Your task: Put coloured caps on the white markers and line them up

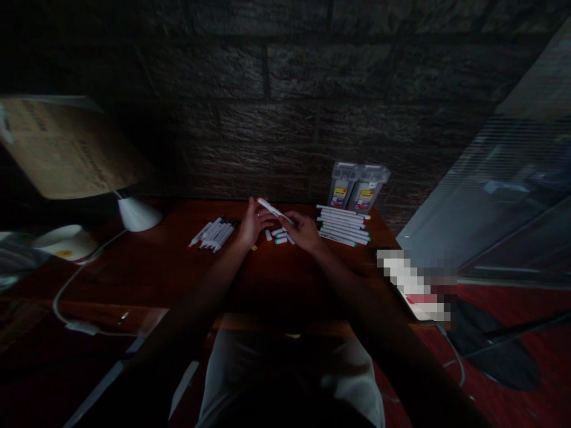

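A white marker (273, 208) with an orange end slants above the middle of the table. My right hand (306, 232) is closed on its lower right end. My left hand (254, 223), a ring on one finger, is open beside the upper end, thumb raised and fingers stretched under the marker; I cannot tell whether they touch it. Several short white caps (281, 241) lie on the table beneath and between both hands. To the left is a loose bundle of white markers (216, 233). Right of my right hand, more white markers (342, 226) lie in a row, some with green ends.
Two clear plastic cases (366, 189) with yellow labels stand against the stone wall (285, 125). A lamp (138, 214) with a brown shade and a white paper cup (66, 244) are at left. A pixelated pale object (414, 288) lies at the table's (276, 279) right edge.
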The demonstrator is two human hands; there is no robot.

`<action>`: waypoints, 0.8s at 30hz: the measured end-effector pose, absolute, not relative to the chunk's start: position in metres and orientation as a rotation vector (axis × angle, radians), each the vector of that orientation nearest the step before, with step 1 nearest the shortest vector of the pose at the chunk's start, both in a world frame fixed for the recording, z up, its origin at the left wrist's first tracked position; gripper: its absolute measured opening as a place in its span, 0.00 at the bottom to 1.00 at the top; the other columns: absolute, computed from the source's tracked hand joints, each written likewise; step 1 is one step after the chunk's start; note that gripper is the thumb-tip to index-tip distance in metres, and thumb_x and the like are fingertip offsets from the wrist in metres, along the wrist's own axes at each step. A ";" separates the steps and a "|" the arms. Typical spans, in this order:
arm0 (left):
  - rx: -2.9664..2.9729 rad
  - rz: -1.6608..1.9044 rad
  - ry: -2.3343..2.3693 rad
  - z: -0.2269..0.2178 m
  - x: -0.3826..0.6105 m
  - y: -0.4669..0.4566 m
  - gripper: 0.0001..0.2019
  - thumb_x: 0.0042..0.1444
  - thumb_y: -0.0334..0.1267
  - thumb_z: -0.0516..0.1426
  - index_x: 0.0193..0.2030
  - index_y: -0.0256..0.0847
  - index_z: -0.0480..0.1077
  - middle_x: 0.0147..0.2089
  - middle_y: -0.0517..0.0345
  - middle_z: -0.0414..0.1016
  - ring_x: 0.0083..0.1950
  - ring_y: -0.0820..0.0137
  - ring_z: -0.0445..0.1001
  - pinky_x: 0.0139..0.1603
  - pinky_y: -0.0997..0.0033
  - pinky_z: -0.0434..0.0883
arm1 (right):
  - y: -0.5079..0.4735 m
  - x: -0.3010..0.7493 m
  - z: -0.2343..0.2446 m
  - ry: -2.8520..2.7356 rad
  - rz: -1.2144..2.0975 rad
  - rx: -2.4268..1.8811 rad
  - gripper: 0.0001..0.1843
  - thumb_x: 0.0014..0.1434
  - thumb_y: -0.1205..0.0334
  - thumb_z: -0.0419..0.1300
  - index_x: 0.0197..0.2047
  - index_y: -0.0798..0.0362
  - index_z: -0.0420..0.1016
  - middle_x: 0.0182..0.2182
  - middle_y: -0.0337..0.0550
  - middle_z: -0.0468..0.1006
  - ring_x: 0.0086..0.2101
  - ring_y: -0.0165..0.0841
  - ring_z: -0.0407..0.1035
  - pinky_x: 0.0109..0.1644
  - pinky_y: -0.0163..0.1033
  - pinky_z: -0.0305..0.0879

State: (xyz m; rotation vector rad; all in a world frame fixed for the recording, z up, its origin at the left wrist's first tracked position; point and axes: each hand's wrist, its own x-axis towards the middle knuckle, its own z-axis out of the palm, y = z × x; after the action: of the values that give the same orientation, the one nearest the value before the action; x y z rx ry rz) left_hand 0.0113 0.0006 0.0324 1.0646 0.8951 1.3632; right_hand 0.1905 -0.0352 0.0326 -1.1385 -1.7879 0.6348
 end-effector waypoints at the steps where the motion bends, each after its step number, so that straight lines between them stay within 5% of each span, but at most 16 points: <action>1: 1.086 1.418 0.925 0.032 0.011 0.001 0.33 0.67 0.68 0.47 0.61 0.42 0.70 0.36 0.52 0.81 0.34 0.67 0.81 0.31 0.72 0.74 | -0.037 0.190 0.034 -1.802 0.608 -1.154 0.17 0.68 0.48 0.58 0.45 0.50 0.82 0.38 0.39 0.85 0.37 0.33 0.77 0.43 0.35 0.68; 4: 1.242 1.550 1.015 0.030 0.010 -0.001 0.25 0.68 0.62 0.50 0.55 0.43 0.71 0.30 0.58 0.77 0.27 0.71 0.76 0.27 0.74 0.69 | -0.041 0.188 0.038 -1.865 0.528 -1.196 0.15 0.68 0.51 0.59 0.44 0.50 0.82 0.37 0.39 0.85 0.34 0.32 0.76 0.41 0.35 0.67; 8: 1.557 1.564 1.141 0.026 0.008 -0.004 0.16 0.68 0.51 0.52 0.36 0.41 0.71 0.19 0.63 0.66 0.21 0.71 0.68 0.25 0.73 0.64 | -0.046 0.189 0.040 -1.962 0.474 -1.212 0.13 0.69 0.53 0.59 0.47 0.49 0.82 0.40 0.39 0.86 0.36 0.32 0.78 0.43 0.35 0.66; 13: 1.906 1.445 1.235 0.023 0.002 -0.006 0.16 0.64 0.41 0.50 0.25 0.42 0.66 0.21 0.61 0.66 0.26 0.71 0.67 0.31 0.72 0.64 | -0.045 0.195 0.041 -2.012 0.445 -1.193 0.15 0.69 0.49 0.61 0.49 0.48 0.84 0.42 0.39 0.87 0.38 0.32 0.79 0.42 0.34 0.65; 24: 2.030 1.426 1.271 0.032 0.002 -0.017 0.28 0.67 0.54 0.54 0.18 0.42 0.62 0.17 0.62 0.63 0.22 0.73 0.64 0.30 0.71 0.63 | -0.043 0.198 0.042 -2.075 0.419 -1.195 0.16 0.67 0.47 0.63 0.44 0.47 0.86 0.35 0.38 0.86 0.34 0.30 0.77 0.38 0.33 0.60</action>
State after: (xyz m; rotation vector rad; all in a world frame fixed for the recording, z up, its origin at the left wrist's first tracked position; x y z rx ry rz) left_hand 0.0018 -0.0166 0.0317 2.0303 1.2709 1.4257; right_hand 0.1985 -0.0430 0.0418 -1.1945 -2.0754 0.4192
